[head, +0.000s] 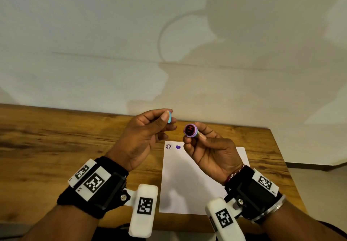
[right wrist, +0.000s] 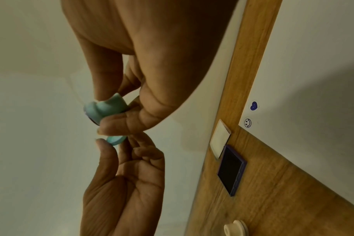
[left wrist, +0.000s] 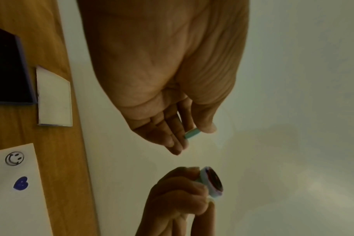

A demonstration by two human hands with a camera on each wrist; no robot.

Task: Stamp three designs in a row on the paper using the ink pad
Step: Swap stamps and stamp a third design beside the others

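Observation:
My right hand (head: 195, 137) holds a small teal round stamp (head: 190, 131) raised above the table, its dark inked face turned toward me; the right wrist view shows its teal body (right wrist: 106, 109) pinched between thumb and fingers. My left hand (head: 165, 121) pinches the stamp's teal cap (head: 169, 116) just left of it, the cap (left wrist: 192, 133) off the stamp. The white paper (head: 187, 180) lies below, with a smiley print (head: 168, 146) and a purple heart print (head: 178, 147) side by side at its top left. The dark ink pad (right wrist: 231, 169) lies open on the table.
The ink pad's white lid (right wrist: 220, 141) lies beside the pad near the table's far edge (head: 56, 109), against a white wall. A cream round object (right wrist: 235, 228) sits on the wooden table. The table's right edge (head: 281, 156) runs close to the paper.

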